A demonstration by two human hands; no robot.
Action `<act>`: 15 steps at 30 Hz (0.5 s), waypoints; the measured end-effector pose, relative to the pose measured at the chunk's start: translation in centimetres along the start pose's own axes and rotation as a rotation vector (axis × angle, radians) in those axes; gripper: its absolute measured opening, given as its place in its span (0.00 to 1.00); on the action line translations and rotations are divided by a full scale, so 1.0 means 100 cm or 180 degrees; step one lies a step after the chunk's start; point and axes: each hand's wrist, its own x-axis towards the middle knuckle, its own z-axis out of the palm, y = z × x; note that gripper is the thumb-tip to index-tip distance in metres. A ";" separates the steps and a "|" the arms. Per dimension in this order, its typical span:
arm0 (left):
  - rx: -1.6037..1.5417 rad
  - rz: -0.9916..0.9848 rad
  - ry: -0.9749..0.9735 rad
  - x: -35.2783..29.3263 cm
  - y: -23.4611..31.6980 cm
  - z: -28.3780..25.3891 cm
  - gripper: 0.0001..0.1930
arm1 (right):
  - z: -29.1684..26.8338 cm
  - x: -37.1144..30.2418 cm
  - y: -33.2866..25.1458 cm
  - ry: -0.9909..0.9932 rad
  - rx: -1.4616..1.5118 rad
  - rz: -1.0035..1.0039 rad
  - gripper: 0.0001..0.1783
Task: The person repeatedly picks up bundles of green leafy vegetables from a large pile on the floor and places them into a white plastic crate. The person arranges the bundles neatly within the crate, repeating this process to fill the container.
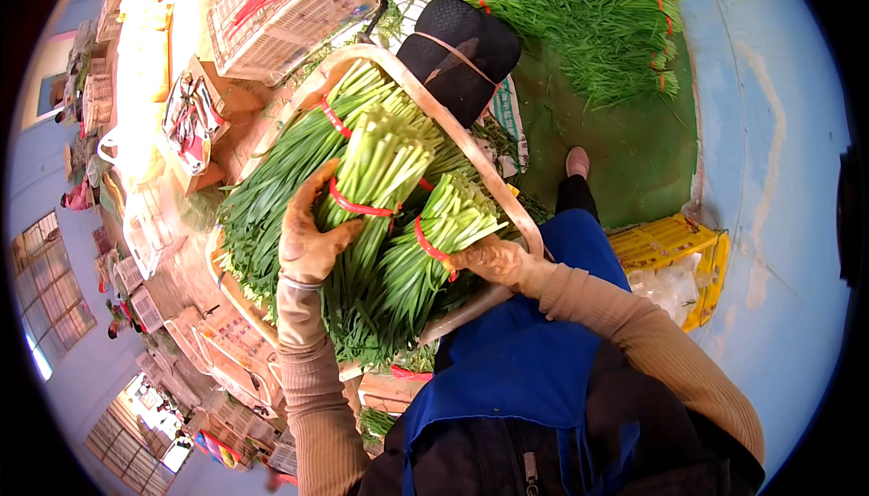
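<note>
A large basket with a pale, worn rim (471, 147) stands before me, filled with bunches of long green leaves that look like garlic chives. Red bands tie them, and their pale cut ends point up and right. My left hand (312, 229), in a soiled tan glove, curls its fingers and thumb around one bunch of garlic chives (385, 166). Lower right, my gloved right hand (502, 261) grips the stalk end of a smaller bunch of garlic chives (421, 265); its fingertips are partly hidden among the stalks.
Beyond the basket sits a black padded bundle (462, 39) with a strap. More banded bunches (579, 25) lie in rows on a green mat (634, 161). A yellow crate (715, 270) is at my right by the blue wall. Upper left is a pale plastic crate (299, 21).
</note>
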 end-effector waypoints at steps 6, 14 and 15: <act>-0.0153 0.0076 0.0659 -0.023 0.011 -0.062 0.40 | 0.079 0.014 -0.055 -0.0238 0.0513 -0.2452 0.25; 0.0322 0.0161 0.0727 -0.044 0.093 -0.129 0.37 | 0.075 -0.004 -0.022 0.1598 0.2316 -0.0391 0.33; 0.0226 0.0027 0.0726 -0.037 0.103 -0.109 0.37 | 0.080 0.008 -0.028 0.1964 0.2440 -0.0411 0.32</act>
